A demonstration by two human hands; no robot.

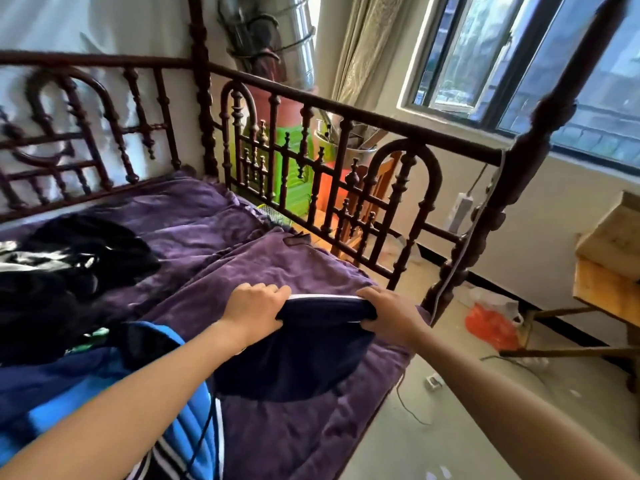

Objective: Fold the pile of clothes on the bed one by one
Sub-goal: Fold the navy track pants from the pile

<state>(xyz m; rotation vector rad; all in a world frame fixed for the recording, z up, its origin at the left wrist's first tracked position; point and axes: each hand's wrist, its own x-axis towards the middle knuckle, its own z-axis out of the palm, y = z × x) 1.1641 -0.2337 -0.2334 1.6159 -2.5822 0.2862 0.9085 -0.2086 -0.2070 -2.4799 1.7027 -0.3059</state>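
A dark navy garment (298,358) with a white stripe along its top edge hangs down onto the purple bedspread (214,237). My left hand (254,308) grips its left top corner and my right hand (388,313) grips the right top corner, stretching the edge between them. A pile of black clothes (69,265) lies at the left of the bed. A blue and navy striped garment (166,393) lies near me under my left arm.
A dark carved wooden bed rail (346,161) runs along the far and right sides, with a bedpost (485,216) at the right. Beyond it stand green and orange containers (294,168), a wooden stool (609,278), an orange bag (488,323) and cables on the floor.
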